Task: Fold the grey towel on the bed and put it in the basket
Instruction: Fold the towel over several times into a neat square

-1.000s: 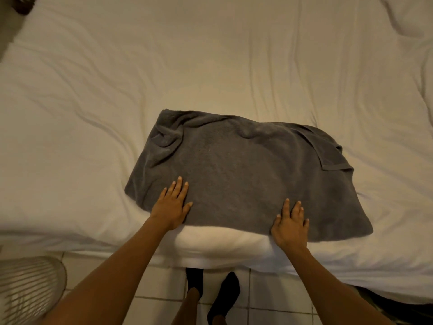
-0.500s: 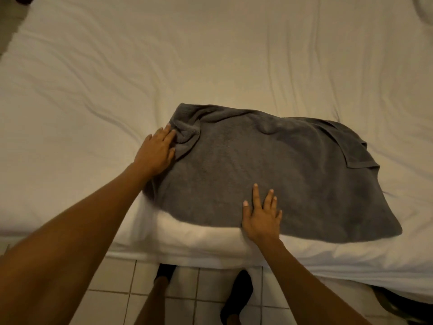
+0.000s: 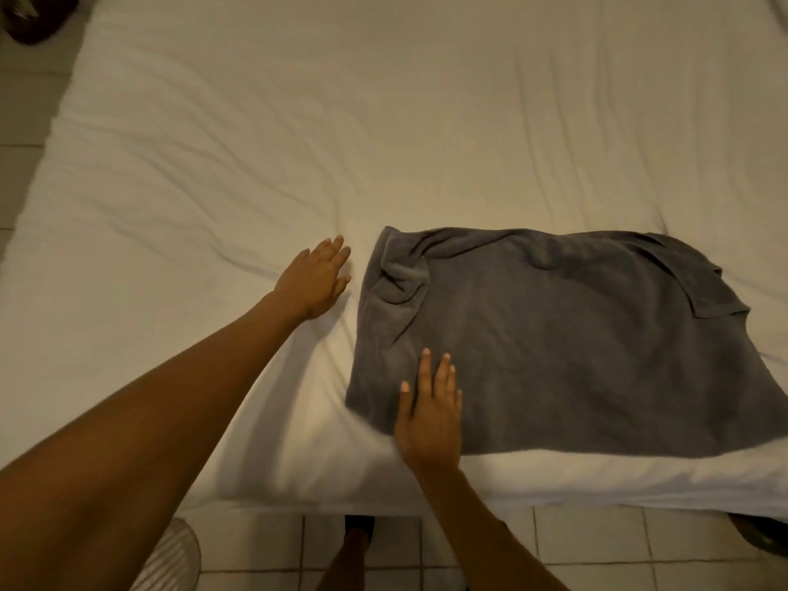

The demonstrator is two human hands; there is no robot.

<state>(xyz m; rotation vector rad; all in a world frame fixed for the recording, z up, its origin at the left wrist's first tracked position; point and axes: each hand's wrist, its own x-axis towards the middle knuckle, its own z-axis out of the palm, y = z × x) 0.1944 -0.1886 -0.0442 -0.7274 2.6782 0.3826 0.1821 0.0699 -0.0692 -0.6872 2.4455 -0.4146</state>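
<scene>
1. Grey towel (image 3: 554, 334): folded into a rough rectangle, laid flat on the bed (image 3: 298, 121) near its front edge; far left corner bunched.
2. Right hand (image 3: 430, 415): laid palm down on the towel's near left corner, fingers straight.
3. Left hand (image 3: 315, 277): held just beside the towel's left edge, apart from it, fingers extended, nothing gripped.

White rumpled bedsheet (image 3: 383, 121) fills most of the view. Pale tiled floor (image 3: 597, 543) along the bottom, with a white slatted round object (image 3: 170, 560) at lower left, cut off by the frame. Dark blurry object (image 3: 34, 14) on the floor at top-left corner; can't identify it.
</scene>
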